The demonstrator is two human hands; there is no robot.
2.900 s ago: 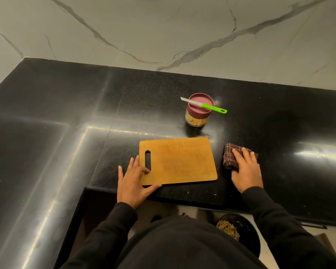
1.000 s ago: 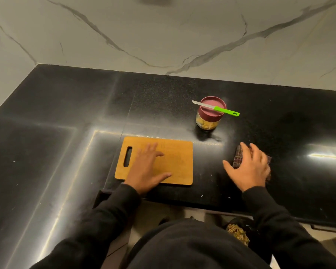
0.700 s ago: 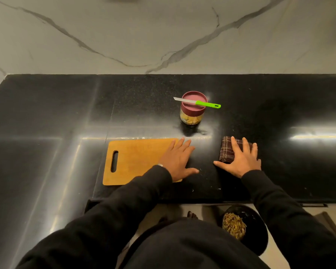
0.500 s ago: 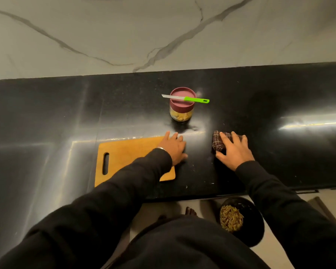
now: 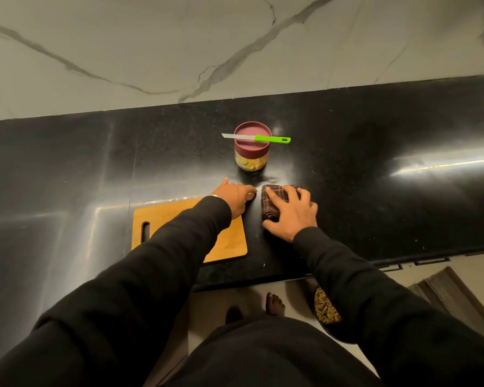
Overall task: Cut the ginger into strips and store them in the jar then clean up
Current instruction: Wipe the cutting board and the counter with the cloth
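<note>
Left hand [image 5: 236, 198]: we reach it flat across the cutting board [image 5: 229, 241], fingers straight, nearer the cloth than before.
Right hand [image 5: 291, 212]: fingers spread, pressing the folded cloth [image 5: 273, 199].
Jar [image 5: 252, 146]: closed, behind our hands, knife [image 5: 256, 138] across its lid.

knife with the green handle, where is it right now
In the head view the knife lies flat across the maroon lid of the jar, behind the folded cloth, handle pointing right.

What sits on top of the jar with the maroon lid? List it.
A knife with a green handle lies flat across the round maroon lid of the clear jar, blade pointing left. Pale yellow pieces show through the jar's wall; the lid hides its upper part.
</note>
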